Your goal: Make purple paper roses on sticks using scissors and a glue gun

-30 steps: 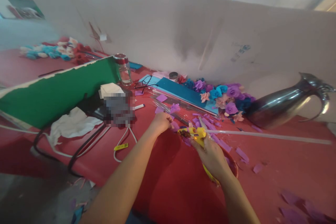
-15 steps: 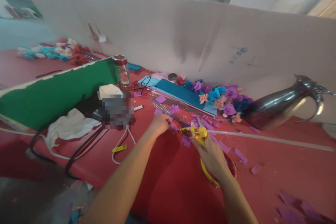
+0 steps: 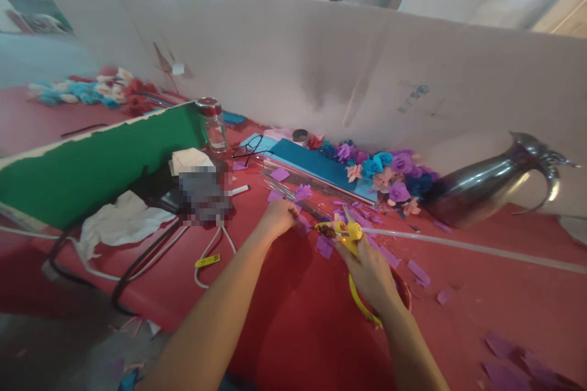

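My right hand (image 3: 369,272) is wrapped round the handle of a yellow hot glue gun (image 3: 351,235), with a long clear glue stick (image 3: 458,247) running out of its back to the right. The gun's dark-stained nozzle end points left, toward my left hand (image 3: 280,220). My left fingers are pinched on a small purple paper piece (image 3: 302,222) just short of the nozzle; whether the two touch I cannot tell. Under my right wrist stands a round container (image 3: 406,290) with a yellow ring-like edge, partly hidden. Loose purple paper scraps (image 3: 324,247) lie around both hands.
Paper flowers (image 3: 397,165) are heaped by the partition, beside a blue folder (image 3: 312,162). A metal jug (image 3: 486,186) is at right. At left are eyeglasses (image 3: 250,148), a glass jar (image 3: 214,128), a green panel (image 3: 105,165), crumpled tissue (image 3: 121,220) and cables (image 3: 137,263).
Almost nothing differs. Both hands, the glue gun and the purple paper keep their places, and the view has shifted very slightly.
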A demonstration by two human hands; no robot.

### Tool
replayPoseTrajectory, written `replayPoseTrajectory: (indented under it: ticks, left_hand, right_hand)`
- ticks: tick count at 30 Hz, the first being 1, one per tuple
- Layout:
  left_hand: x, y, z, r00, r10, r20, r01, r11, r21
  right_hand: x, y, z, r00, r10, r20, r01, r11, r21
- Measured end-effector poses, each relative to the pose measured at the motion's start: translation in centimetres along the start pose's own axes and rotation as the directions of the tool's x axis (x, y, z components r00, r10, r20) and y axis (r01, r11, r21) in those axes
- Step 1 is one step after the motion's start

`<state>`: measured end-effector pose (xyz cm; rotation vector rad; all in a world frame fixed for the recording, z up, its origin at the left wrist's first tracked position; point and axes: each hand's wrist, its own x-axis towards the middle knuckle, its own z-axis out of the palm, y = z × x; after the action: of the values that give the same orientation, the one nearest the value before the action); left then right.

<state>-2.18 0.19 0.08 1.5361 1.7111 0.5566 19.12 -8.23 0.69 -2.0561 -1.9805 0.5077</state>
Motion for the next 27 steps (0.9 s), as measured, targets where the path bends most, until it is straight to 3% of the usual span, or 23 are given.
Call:
replayPoseTrajectory:
  ticks: [27]
  left_hand:
    - [-0.07,-0.38,0.3,0.999,0.012,-0.035,-0.013,1.0,-0.027]
  right_hand:
    - [-0.11,0.03,-0.39,1.0,-0.014,0.0,0.014,0.998,-0.066]
